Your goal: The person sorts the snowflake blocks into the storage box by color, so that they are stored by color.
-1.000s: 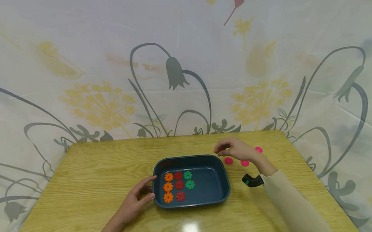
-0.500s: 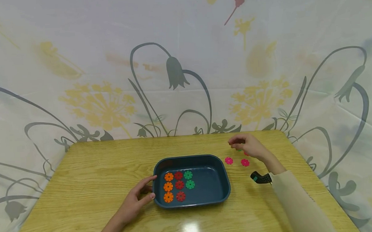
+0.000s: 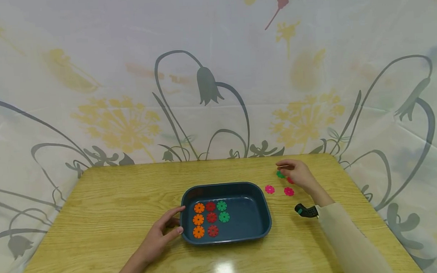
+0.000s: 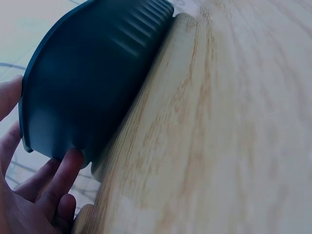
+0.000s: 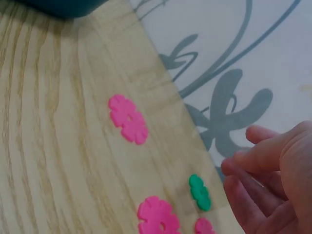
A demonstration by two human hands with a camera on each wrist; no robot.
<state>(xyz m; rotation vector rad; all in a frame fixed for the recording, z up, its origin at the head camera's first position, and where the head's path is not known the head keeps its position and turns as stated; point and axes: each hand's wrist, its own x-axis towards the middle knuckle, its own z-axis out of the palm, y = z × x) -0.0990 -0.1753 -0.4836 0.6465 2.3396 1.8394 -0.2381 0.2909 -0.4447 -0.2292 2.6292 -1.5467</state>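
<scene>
On the table stands a dark blue-green tray (image 3: 244, 241). My left hand (image 3: 158, 240) holds its left end, with a finger and the thumb at the rim and other fingertips against the outer wall (image 4: 83, 83). Inside the tray lie orange notched discs (image 3: 198, 220), red ones (image 3: 212, 218) and two green ones (image 3: 224, 217) in columns. My right hand (image 3: 296, 174), fingers loosely bent, hovers beside a loose green flower-shaped disc (image 3: 280, 174). In the right wrist view the fingers are apart from this green disc (image 5: 199, 192), and nothing shows between them.
Pink flower-shaped discs (image 3: 269, 189) lie right of the tray. Another pink disc (image 3: 289, 191) is nearer the wrist, and one more (image 3: 290, 180) is partly hidden by the right hand. A patterned cloth (image 3: 211, 124) hangs behind the wooden table (image 3: 126, 196).
My right hand has moved rightward from the tray's far right corner to the loose discs, and the green disc there has come into view. The left hand stays on the tray.
</scene>
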